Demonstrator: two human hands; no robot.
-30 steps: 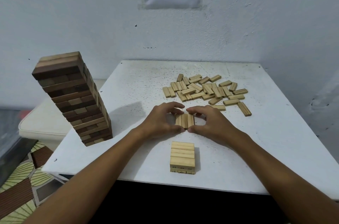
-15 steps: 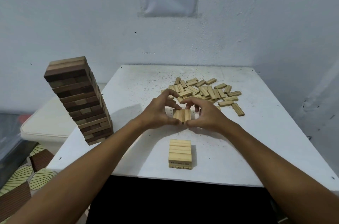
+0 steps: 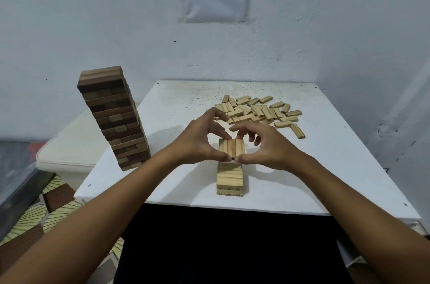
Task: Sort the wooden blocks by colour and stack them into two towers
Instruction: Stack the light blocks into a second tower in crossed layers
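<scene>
Three pale blocks lie side by side as one flat row, pinched between both hands and held above the table, just behind and over the short pale stack near the front edge. The left hand grips the row's left side with thumb at the near end and fingers curled over the far end; the right hand mirrors it on the right side.

The step in hand looks like setting this row on as the next layer. To do it well, keep the squeeze even so the middle block does not slip out, turn the row crosswise to the layer beneath, lower it flat — not one end first — and square the edges before letting go.

The rest of the pale blocks lie loose in a heap further back on the white table. The dark tower stands tall at the left edge — well apart, but worth not jolting.
</scene>
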